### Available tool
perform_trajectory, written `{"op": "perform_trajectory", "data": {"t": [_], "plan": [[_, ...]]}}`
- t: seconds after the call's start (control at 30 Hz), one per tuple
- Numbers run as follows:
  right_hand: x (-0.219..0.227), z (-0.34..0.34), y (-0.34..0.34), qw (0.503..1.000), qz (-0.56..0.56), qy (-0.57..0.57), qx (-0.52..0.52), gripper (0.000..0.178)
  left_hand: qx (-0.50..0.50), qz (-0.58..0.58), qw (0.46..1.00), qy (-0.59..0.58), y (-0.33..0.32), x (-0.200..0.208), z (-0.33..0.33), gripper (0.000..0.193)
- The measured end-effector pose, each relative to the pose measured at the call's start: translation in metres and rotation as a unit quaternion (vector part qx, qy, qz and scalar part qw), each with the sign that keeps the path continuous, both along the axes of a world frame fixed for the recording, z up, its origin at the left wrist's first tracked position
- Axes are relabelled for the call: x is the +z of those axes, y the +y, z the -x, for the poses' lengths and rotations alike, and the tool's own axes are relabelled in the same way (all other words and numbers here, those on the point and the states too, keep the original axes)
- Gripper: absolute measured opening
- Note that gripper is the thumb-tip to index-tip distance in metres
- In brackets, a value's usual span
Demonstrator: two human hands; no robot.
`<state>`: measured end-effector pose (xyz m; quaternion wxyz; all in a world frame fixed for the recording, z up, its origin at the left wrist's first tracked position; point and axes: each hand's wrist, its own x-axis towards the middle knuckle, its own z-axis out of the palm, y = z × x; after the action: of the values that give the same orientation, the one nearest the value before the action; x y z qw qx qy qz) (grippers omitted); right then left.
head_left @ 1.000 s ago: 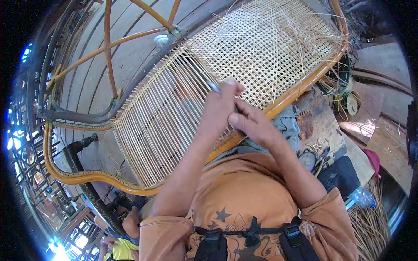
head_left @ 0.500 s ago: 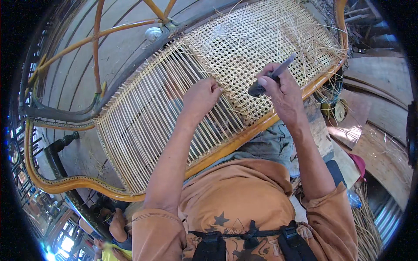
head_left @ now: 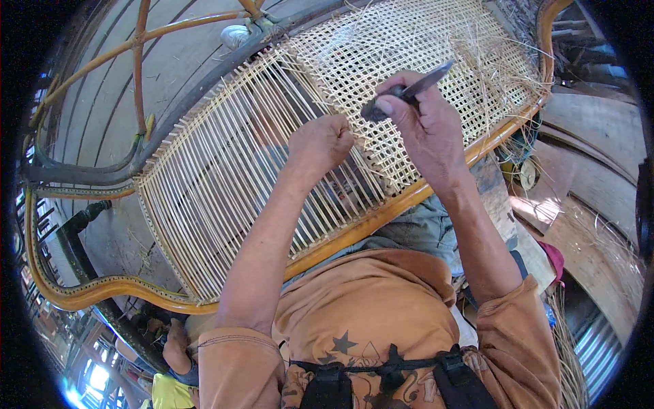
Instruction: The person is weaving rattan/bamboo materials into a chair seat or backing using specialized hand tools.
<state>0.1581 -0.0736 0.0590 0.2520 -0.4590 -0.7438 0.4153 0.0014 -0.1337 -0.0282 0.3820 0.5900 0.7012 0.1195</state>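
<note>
A cane panel (head_left: 422,41) stretches across a curved wooden frame (head_left: 354,232) in front of me. Its right part is a close open-mesh weave; on the left, pale parallel cane strands (head_left: 197,191) run with gaps between them. My left hand (head_left: 320,143) is closed in a pinch at the border of the two parts, and what its fingertips grip is hidden. Held in my right hand (head_left: 430,133) is a knife (head_left: 432,77), its dark handle in the fingers and its blade pointing up to the right, above the woven mesh.
Loose cane ends (head_left: 497,75) lie over the far right of the panel. Bent cane poles (head_left: 139,54) rise at the upper left. Wooden boards (head_left: 586,136) and a bundle of strips lie to the right. At the lower left another person (head_left: 170,392) in yellow is partly visible.
My right hand has shifted left and up with the knife, closer to my left hand. The left hand stays at the weave's border, its wrist turned slightly. The view has shifted a little.
</note>
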Motion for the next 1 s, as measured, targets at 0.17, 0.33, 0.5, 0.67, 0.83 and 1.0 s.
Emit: {"op": "perform_trajectory", "data": {"t": [0.17, 0.33, 0.5, 0.67, 0.83, 1.0], "plan": [[-0.053, 0.004, -0.010, 0.997, -0.020, -0.073, 0.023, 0.020, 0.014, -0.004, 0.999, 0.031, 0.007, -0.004, -0.005, 0.025], [-0.013, 0.011, -0.010, 0.997, 0.000, 0.035, -0.071, 0.014, -0.008, 0.028, 0.999, 0.017, 0.004, 0.007, 0.000, 0.024], [-0.040, -0.003, -0.006, 0.991, 0.108, -0.014, -0.077, 0.023, 0.007, 0.049, 0.998, 0.037, 0.009, 0.011, -0.004, 0.023], [-0.026, -0.038, -0.022, 0.933, 0.285, -0.220, 0.019, 0.032, -0.011, 0.058, 0.997, 0.050, 0.010, 0.005, -0.005, 0.025], [-0.040, -0.052, -0.049, 0.938, 0.255, -0.225, 0.073, 0.036, 0.009, 0.078, 0.996, 0.030, 0.012, 0.013, -0.008, 0.024], [-0.032, -0.041, -0.049, 0.921, 0.232, -0.295, 0.103, 0.030, 0.030, 0.082, 0.995, 0.041, 0.014, 0.014, -0.011, 0.026]]}}
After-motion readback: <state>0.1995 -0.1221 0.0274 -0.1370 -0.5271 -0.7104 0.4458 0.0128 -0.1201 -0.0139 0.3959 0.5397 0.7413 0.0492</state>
